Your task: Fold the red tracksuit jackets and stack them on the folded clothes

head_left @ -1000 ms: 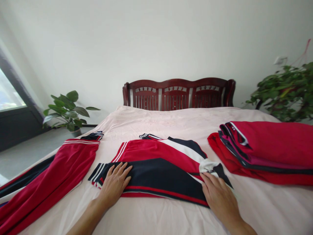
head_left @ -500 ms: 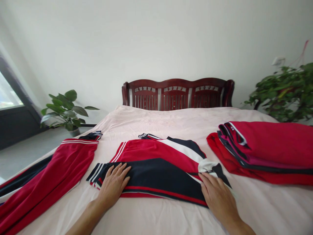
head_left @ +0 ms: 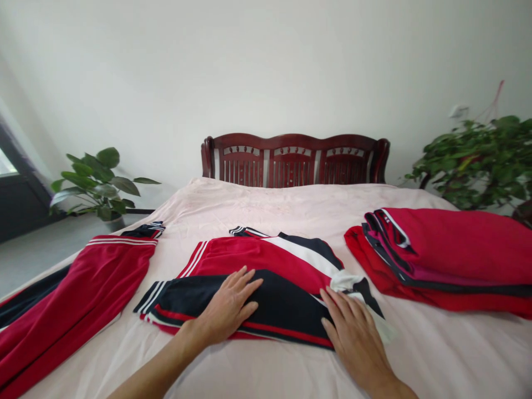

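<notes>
A red, navy and white tracksuit jacket [head_left: 266,255] lies flat on the bed, its hem to the left and its pale collar to the right. The near navy sleeve [head_left: 282,291] is laid along the body, with white-striped cuff at the left. My left hand [head_left: 230,305] rests flat on that sleeve, fingers spread. Beside the collar, my right hand [head_left: 351,330] lies on the shoulder end with fingers stretched out. Neither hand grips the cloth. The far sleeve shows only its striped cuff and edge behind the body.
Another red and navy garment [head_left: 95,288] lies at the left. A stack of folded red and navy clothes [head_left: 457,249] sits at the right on the pale pink sheet [head_left: 266,205]. Beyond are a wooden headboard [head_left: 291,158] and potted plants [head_left: 103,183] on both sides.
My left hand has slid right along the navy sleeve, from near the cuff toward its middle. My right hand has shifted slightly left. The whole view has moved a little.
</notes>
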Tool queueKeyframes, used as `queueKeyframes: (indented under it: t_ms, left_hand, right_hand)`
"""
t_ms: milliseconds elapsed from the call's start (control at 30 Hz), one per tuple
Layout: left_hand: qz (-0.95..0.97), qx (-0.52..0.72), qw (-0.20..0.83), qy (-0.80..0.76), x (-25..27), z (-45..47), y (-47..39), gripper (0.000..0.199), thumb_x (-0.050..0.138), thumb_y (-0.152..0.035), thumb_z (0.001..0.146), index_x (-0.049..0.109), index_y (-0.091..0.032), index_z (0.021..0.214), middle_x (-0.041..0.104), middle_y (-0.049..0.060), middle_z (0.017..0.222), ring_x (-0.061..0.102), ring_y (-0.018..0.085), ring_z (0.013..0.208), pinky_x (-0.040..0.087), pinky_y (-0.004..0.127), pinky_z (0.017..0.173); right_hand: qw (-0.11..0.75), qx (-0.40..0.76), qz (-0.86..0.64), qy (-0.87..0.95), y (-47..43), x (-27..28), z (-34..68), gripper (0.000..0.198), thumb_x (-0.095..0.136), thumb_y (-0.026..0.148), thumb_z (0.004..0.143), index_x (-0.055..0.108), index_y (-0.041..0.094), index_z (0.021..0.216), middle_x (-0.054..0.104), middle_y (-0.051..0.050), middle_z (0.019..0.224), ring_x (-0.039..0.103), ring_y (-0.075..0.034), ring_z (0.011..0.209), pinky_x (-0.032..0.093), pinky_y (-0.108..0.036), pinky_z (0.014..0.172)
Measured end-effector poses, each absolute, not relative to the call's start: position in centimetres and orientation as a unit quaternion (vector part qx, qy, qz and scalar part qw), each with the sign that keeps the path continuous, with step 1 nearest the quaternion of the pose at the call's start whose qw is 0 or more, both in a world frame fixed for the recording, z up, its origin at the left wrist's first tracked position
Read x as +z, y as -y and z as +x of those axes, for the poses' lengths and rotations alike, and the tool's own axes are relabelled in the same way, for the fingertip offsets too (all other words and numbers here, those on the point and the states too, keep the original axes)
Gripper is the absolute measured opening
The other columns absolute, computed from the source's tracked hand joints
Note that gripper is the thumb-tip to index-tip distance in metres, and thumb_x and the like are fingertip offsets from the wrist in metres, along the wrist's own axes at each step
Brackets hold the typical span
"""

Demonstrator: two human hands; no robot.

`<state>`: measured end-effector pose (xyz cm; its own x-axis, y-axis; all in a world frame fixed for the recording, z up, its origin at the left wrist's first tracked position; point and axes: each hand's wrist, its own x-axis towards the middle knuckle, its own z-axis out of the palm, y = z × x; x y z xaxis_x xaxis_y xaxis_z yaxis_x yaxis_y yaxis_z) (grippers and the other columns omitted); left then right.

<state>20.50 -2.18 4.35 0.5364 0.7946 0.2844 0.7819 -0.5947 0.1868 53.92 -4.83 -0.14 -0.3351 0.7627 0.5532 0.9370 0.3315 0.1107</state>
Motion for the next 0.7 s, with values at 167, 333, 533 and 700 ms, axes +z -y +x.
queueKeyframes:
  t_ms: [167,333,533,700]
  left_hand:
    - [0.898,0.101,0.027,-0.428,2.5,22.2,2.6,0.063,0.053,-0.039,0.093,0.029,-0.035,0.152,0.03,0.006,0.16,0.023,0.029,0.148,0.024,0.055,0.117]
    - [0.897,0.096,0.021,-0.431,1.4,22.2,3.1,0.067,0.054,-0.035,0.092,0.025,-0.035,0.153,0.026,0.006,0.162,0.023,0.028,0.148,0.022,0.054,0.118]
    - [0.893,0.096,0.04,-0.438,1.9,22.3,3.0,0.068,0.058,-0.033,0.089,0.029,-0.035,0.151,0.03,0.007,0.16,0.027,0.03,0.146,0.023,0.056,0.118]
    - [0.888,0.111,0.048,-0.444,1.8,22.5,3.0,0.07,0.063,-0.028,0.085,0.035,-0.035,0.148,0.035,0.008,0.157,0.031,0.03,0.144,0.026,0.056,0.117]
  right_hand:
    - [0.178,-0.191,-0.517,0.815,4.3,-0.9,54.1,0.045,0.051,0.037,0.092,0.055,0.027,0.136,0.06,-0.006,0.137,0.052,-0.028,0.126,0.031,-0.051,0.109]
    - [0.18,-0.085,-0.565,0.801,0.9,1.9,53.3,0.032,0.044,0.027,0.095,0.069,0.025,0.115,0.07,-0.005,0.119,0.062,-0.022,0.11,0.042,-0.041,0.1]
    - [0.183,-0.078,-0.622,0.757,-7.7,6.3,52.6,0.04,0.045,0.022,0.091,0.062,0.016,0.127,0.062,-0.011,0.131,0.056,-0.028,0.118,0.043,-0.041,0.098]
    - [0.166,-0.051,-0.629,0.757,-11.6,6.8,50.5,0.039,0.042,0.018,0.091,0.064,0.013,0.123,0.064,-0.013,0.126,0.058,-0.025,0.113,0.041,-0.036,0.097]
